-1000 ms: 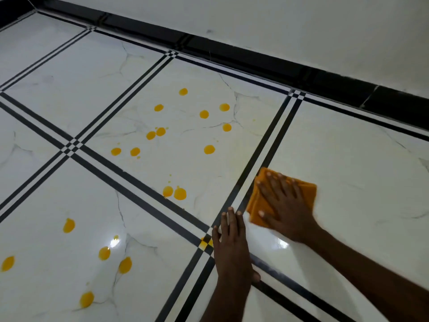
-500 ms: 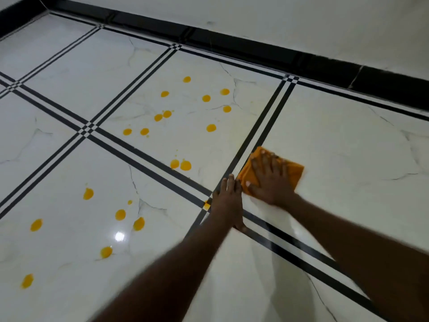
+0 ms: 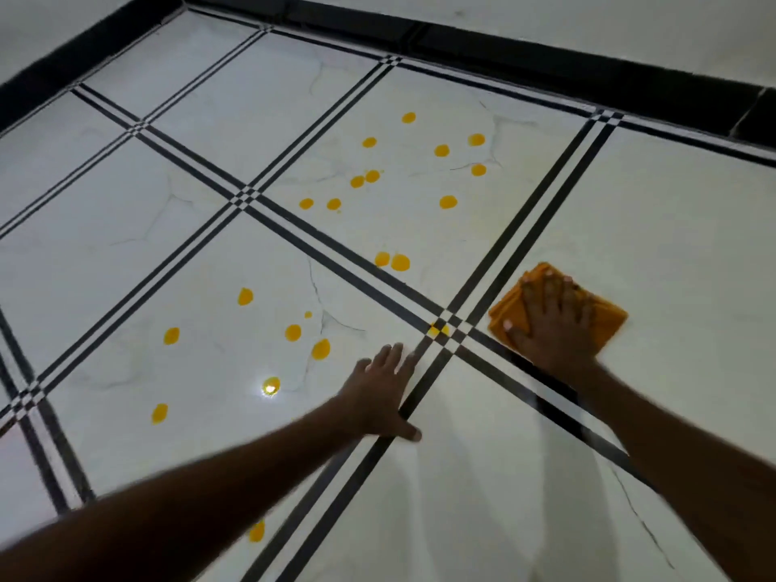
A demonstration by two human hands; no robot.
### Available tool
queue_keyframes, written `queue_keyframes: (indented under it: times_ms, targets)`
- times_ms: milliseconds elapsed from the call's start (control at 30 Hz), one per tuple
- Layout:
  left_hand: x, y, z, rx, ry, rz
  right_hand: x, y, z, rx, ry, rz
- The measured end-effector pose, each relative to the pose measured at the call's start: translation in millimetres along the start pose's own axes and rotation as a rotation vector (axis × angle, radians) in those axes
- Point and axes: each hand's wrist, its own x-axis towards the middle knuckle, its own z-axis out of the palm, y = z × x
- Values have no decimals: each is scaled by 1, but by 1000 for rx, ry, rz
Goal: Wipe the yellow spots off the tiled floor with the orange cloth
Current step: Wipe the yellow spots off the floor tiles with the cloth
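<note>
My right hand point(image 3: 553, 321) lies flat with spread fingers on the folded orange cloth point(image 3: 609, 319), pressing it to a white tile just right of a black-striped joint. My left hand point(image 3: 380, 394) rests flat on the floor, fingers straight, beside the striped joint below the crossing. Several yellow spots point(image 3: 399, 262) dot the tile beyond the crossing. Several more yellow spots point(image 3: 293, 332) lie on the tile to the left of my left hand. One small yellow spot point(image 3: 438, 329) sits right on the crossing of the stripes.
The white marble-look floor point(image 3: 672, 228) is divided by black double stripes. A black skirting point(image 3: 546, 65) runs along the white wall at the top, with a corner at the upper left. A light reflection point(image 3: 271, 388) glints on one spot.
The view has pulled back and shifted left. My left hand has slid back from the crossing, so the spot there now shows. My right hand still presses the cloth just right of the joint.
</note>
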Motion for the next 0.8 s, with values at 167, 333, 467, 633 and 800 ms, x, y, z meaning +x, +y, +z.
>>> queue_keyframes:
  times_ms: [167, 333, 467, 633, 800]
  targets:
    - [1, 0, 43, -49, 112, -32, -31, -62, 17, -42, -27, -354]
    - [-2, -3, 51, -152, 189, -65, 31, -6, -6, -72, -10, -173]
    - [-10, -5, 59, -242, 216, -132, 37, -66, -1, 2, -6, -109]
    - [-17, -7, 61, -303, 228, -165, -10, -116, 23, -31, -23, -410]
    - [-20, -7, 64, -315, 237, -168, -8, -10, -2, -42, -18, -116]
